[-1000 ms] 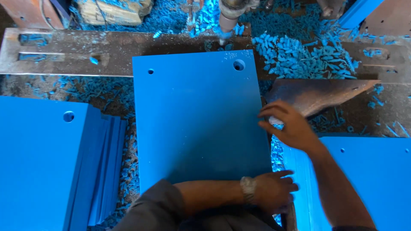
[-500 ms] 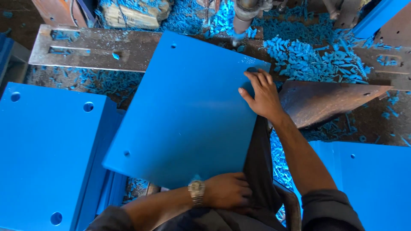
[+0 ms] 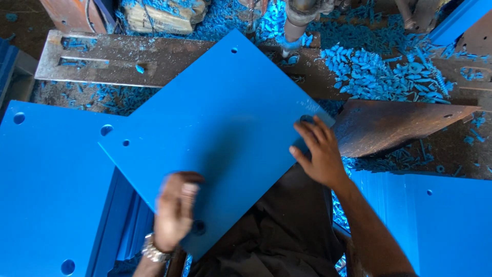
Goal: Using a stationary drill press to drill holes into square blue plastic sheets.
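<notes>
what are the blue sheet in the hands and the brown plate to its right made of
Blue sheet: likely rigid plastic, matte, one even colour, with drilled holes and matching curled blue shavings nearby. Brown plate: probably steel, dull and rust-brown.

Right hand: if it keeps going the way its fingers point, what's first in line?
The right hand points up-left across the blue plate it already touches; beyond that, probably the drill spindle, depth unclear.
</notes>
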